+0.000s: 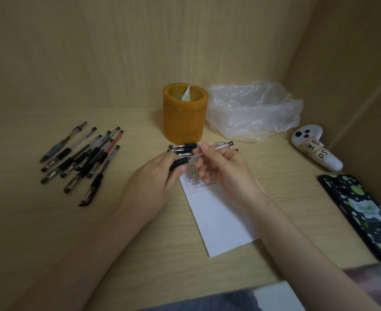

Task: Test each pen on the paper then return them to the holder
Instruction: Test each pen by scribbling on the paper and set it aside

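Over the top of the white paper (221,218), both hands hold one clear pen (218,147). My right hand (223,169) pinches its clear barrel. My left hand (153,178) grips the black grip end, or a cap on it; I cannot tell which. Small written marks cover the paper's upper part. A few more pens (185,146) lie side by side just behind the hands. Several capped pens (84,158) are spread on the desk at the left. The orange cylindrical holder (185,115) stands behind the paper with a white scrap inside.
A crumpled clear plastic bag (252,111) sits right of the holder. A white controller with labels (315,149) lies at the far right, and a black phone with green spots (364,214) lies nearer. Wooden walls close the desk at the back and right.
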Demonstrator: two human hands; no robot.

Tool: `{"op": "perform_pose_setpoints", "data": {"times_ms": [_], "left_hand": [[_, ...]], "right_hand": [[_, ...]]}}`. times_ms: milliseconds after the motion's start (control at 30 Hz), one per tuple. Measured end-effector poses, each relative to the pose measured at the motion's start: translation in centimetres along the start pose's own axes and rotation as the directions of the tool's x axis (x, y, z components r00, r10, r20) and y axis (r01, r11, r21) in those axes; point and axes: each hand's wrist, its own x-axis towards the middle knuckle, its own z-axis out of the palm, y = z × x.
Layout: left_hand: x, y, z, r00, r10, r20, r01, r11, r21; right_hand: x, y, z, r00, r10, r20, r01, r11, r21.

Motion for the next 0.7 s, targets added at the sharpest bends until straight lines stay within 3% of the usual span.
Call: {"op": "perform_pose_setpoints", "data": {"times_ms": [200,533,700], "left_hand": [[-0.2,0.2,-0.3,0.999,0.051,0.02,-0.052,0.996,0.074],[-0.6,0.6,-0.1,0.997,-0.042,0.063,0.048,0.994,-0.094],[-0.6,0.2,-0.1,0.983,-0.142,0.12,0.151,0.986,-0.073]], "right_hand": [[-0.3,-0.2,-0.1,1.0,-0.005,-0.008,0.005,1.0,-0.021],[-1.4,-0.2,-0.7,0.998,0.032,0.047,-0.032,0.999,0.002],[-1.1,-0.4,-1.6,0.989,0.056,-0.139,-0.03,0.983,0.181]]}}
